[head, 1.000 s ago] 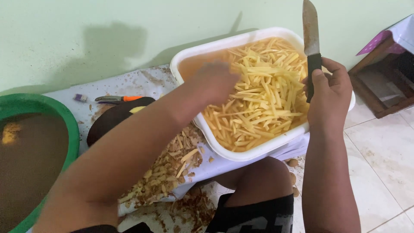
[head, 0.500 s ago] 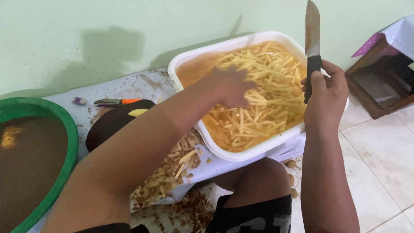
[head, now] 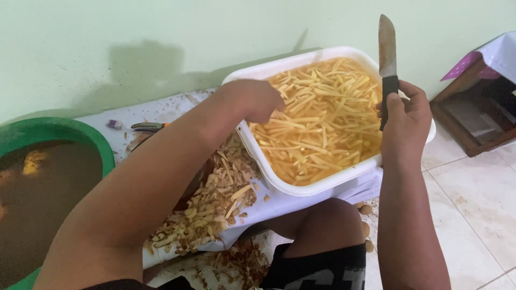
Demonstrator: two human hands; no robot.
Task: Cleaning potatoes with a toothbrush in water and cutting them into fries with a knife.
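Sticks point(head: 317, 121) of cut yellow food lie wet in the white tub point(head: 301, 189), and the left hand point(head: 252, 99), half a second ago down among them, has come up to the rim loosely curled and empty, while the right hand point(head: 404, 121) grips the knife point(head: 387, 59) upright.

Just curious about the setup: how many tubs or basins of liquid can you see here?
2. A white rectangular tub of yellow vegetable strips by the hands, and a green round basin of brown water at far left. Others may be outside the view.
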